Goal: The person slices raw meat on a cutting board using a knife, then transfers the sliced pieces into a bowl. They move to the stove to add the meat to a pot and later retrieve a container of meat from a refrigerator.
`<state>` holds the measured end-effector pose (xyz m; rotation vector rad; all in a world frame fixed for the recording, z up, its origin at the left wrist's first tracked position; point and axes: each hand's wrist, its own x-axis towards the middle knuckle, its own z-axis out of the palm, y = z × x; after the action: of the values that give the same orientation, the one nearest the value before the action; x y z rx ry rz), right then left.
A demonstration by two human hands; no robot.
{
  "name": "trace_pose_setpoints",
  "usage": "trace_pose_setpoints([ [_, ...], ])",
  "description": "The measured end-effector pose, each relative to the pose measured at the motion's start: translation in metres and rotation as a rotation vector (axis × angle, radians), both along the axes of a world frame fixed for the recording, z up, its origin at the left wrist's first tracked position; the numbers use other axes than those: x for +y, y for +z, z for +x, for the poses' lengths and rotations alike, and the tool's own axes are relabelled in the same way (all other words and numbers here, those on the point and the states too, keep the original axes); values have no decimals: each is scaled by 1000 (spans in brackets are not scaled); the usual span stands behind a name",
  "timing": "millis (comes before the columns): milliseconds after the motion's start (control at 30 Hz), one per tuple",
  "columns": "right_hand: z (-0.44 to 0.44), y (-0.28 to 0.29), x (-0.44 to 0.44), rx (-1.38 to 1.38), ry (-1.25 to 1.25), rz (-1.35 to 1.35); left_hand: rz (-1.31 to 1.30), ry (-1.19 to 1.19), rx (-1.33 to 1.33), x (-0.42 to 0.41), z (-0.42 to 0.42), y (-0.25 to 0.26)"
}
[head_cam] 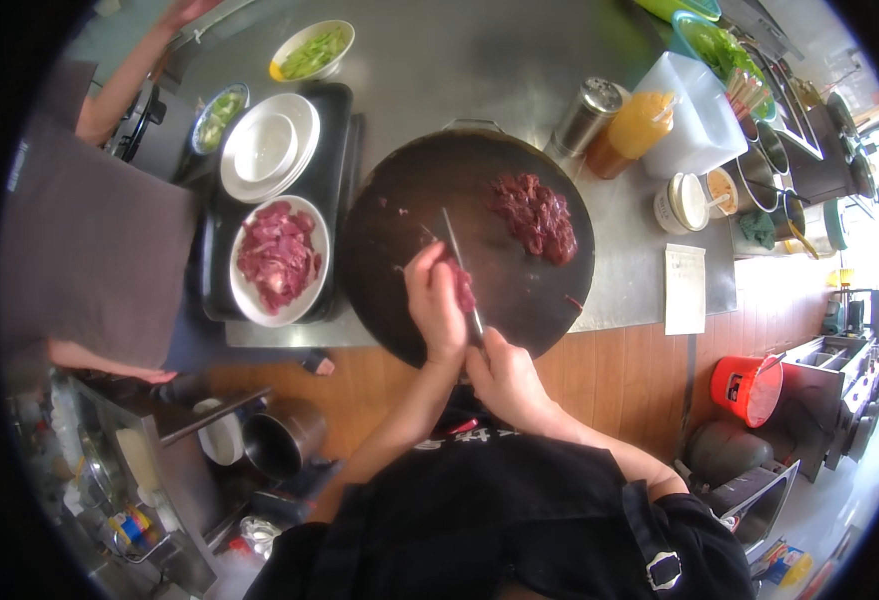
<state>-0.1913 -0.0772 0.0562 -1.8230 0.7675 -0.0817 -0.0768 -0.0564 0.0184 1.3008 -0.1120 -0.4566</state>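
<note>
My right hand (510, 379) grips the handle of a kitchen knife (452, 232), whose narrow blade edge points away from me over a round, dark chopping block (409, 176). Bent fingers of my left hand (438, 304) press on a small piece of raw red meat (463, 288) beside the blade. On the block's right side lies a heap of dark red sliced meat (535, 219). To the left, an oval white dish (324, 281) holds lighter red meat pieces (278, 255). Small scraps are scattered on the block.
A black tray (342, 105) carries the dish and stacked white plates (308, 127). Behind right stand a metal shaker (589, 112), a sauce bottle (638, 124) and a white plastic container (691, 112). A bowl of cut greens (313, 52) sits at the back. Another person (101, 247) stands at left.
</note>
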Motion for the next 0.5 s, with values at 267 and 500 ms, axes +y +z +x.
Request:
trace_pose_setpoints([
  [267,28,45,16,-242,-63,-327,-528,67,514,11,48,7],
  [500,35,22,-12,-85,-129,-658,-819,-98,662,39,77,-13],
])
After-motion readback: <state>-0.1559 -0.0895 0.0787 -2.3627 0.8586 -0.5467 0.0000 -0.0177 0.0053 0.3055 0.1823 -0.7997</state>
